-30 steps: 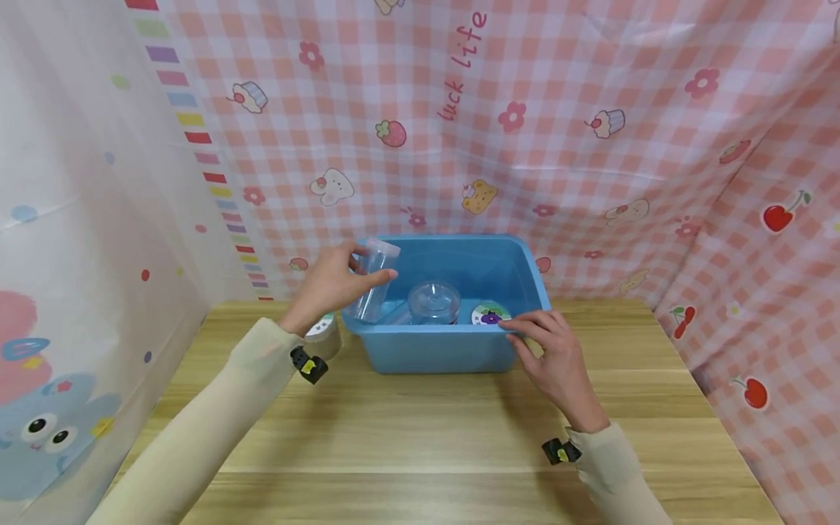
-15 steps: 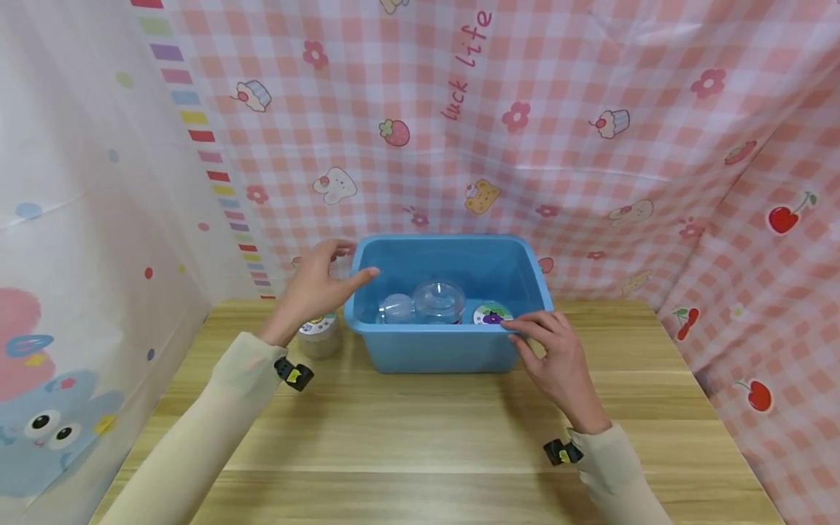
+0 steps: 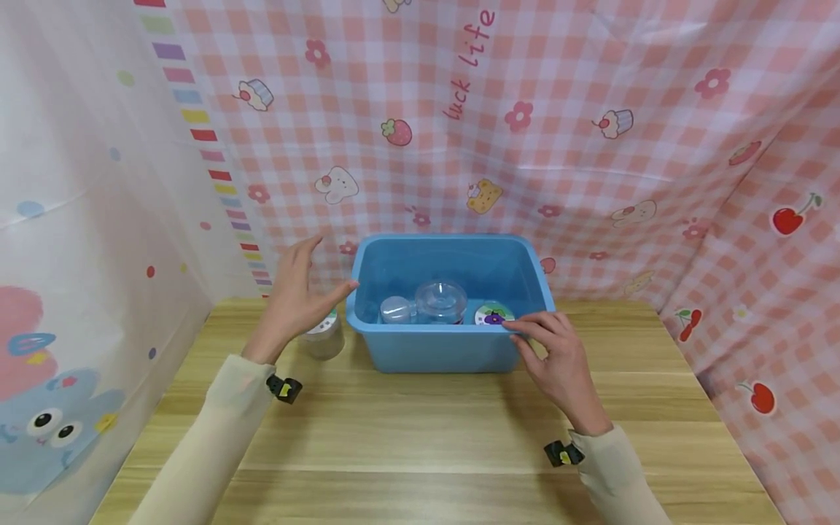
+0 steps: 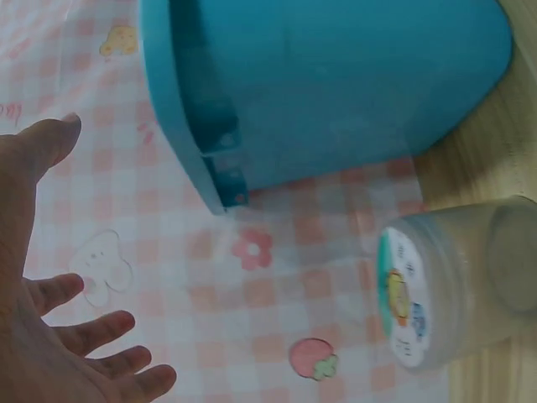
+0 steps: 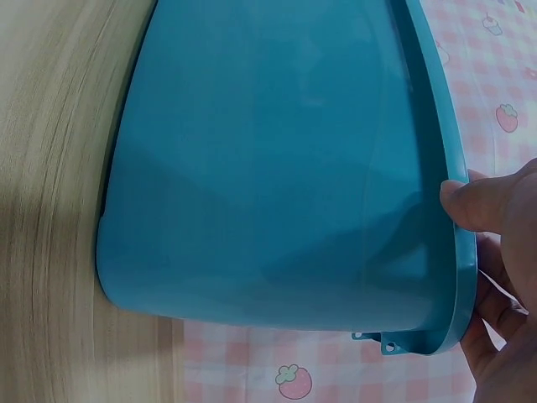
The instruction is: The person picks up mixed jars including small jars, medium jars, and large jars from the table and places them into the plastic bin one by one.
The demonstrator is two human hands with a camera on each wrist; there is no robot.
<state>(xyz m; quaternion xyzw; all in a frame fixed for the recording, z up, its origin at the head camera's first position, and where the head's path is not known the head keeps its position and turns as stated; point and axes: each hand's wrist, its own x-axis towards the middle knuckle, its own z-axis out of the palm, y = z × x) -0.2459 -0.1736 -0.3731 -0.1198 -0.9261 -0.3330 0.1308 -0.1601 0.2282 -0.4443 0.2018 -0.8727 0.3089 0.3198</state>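
A blue plastic bin [image 3: 440, 351] stands on the wooden table. My right hand [image 3: 554, 364] pinches its front rim near the right corner, thumb outside and fingers over the edge in the right wrist view. Left of the bin, my left hand [image 3: 289, 299] is in the air with fingers spread and nothing in it. Below that hand stands a clear jar [image 3: 324, 341], partly hidden; the left wrist view shows the jar [image 4: 457, 285] with a printed label on its lid. Inside the bin are a clear cylindrical container [image 3: 397, 310], a round clear container [image 3: 441, 300] and a lid-like disc with a grape picture [image 3: 494, 314].
A pink checked cloth [image 3: 459, 146] hangs right behind the bin, and a white printed cloth [image 3: 85, 219] hangs at the left. Wooden table surface [image 3: 420, 437] extends in front of the bin.
My left hand has let go of the clear cylindrical container, which now lies in the bin, and has moved left, away from the bin and over the jar. The right hand stays on the rim.
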